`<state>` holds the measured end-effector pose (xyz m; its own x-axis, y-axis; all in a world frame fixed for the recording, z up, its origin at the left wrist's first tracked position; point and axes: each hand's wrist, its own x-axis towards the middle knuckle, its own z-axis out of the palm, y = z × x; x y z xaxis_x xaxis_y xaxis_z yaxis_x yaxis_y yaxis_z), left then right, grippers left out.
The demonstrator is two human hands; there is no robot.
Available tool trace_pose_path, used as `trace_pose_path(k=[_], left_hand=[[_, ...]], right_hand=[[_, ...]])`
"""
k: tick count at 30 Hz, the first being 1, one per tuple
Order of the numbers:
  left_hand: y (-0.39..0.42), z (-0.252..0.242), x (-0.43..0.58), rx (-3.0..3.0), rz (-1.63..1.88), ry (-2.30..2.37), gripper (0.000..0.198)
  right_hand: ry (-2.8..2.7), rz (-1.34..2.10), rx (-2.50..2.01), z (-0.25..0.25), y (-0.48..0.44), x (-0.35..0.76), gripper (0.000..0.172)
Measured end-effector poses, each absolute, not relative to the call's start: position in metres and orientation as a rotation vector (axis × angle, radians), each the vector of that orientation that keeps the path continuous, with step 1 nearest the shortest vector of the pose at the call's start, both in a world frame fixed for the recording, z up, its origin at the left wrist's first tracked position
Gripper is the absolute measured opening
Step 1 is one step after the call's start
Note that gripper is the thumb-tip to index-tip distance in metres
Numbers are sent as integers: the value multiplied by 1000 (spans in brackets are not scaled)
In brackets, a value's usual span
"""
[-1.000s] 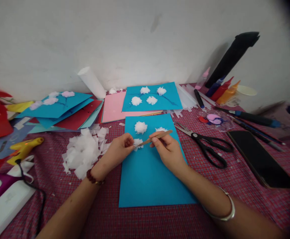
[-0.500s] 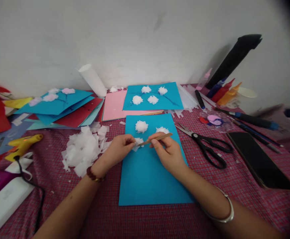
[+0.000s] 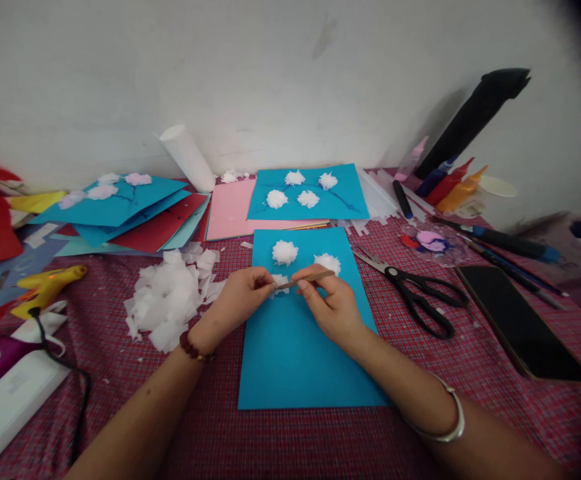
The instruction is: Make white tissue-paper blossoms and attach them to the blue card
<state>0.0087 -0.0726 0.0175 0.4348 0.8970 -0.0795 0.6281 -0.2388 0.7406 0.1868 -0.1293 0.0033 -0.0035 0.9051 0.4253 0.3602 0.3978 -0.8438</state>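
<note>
A thin wooden stick [image 3: 315, 277] is pinched in my right hand [image 3: 333, 307], its narrow tip pointing left. My left hand [image 3: 243, 297] closes thumb and forefinger at that tip, on what looks like a small piece of white tissue paper, mostly hidden. Just beyond the fingertips, a small white paper tuft [image 3: 280, 281] shows on the blue sheet [image 3: 305, 360]. Farther up the sheet are a fuller white paper puff [image 3: 285, 253] and another puff [image 3: 327, 263], partly behind my right hand. A pile of white tissue pieces [image 3: 165, 300] lies left of my left hand.
Black-handled scissors [image 3: 418, 293] and a phone [image 3: 520, 320] lie to the right. Behind is a blue card with white puffs [image 3: 305, 210]. A yellow glue gun [image 3: 48, 290] and a white power strip [image 3: 15, 407] are at left. Glue bottles [image 3: 450, 187] stand by the wall.
The stick has shifted slightly left and lies flatter, with its tip now at my left fingertips. The tissue square that showed below my left fingers is now mostly hidden.
</note>
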Motion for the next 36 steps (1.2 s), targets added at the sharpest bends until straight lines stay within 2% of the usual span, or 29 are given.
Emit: trace_pose_path(k=[8, 13, 16, 20, 25, 32, 36], left_hand=[[-66, 13, 3, 1571, 651, 1325, 13], [-67, 13, 2, 1549, 658, 1307, 8], [-72, 12, 3, 1553, 661, 1296, 9], [-69, 12, -6, 1635, 699, 1276, 11], [-33, 34, -55, 1955, 842, 1566, 16], [13, 32, -100, 2468, 387, 1586, 32], [10, 34, -91, 2462, 420, 1618, 14]], right_hand=[[-1933, 515, -1050, 8, -135, 186, 22], [-2145, 456, -1006, 9, -140, 185, 22], [-1958, 509, -974, 11, -140, 187, 19], [-1375, 741, -1128, 10, -134, 195, 13], [-976, 1122, -1184, -2, -124, 204, 25], [-922, 1244, -1166, -8, -118, 205, 31], [-919, 1260, -1144, -5, -118, 205, 30]])
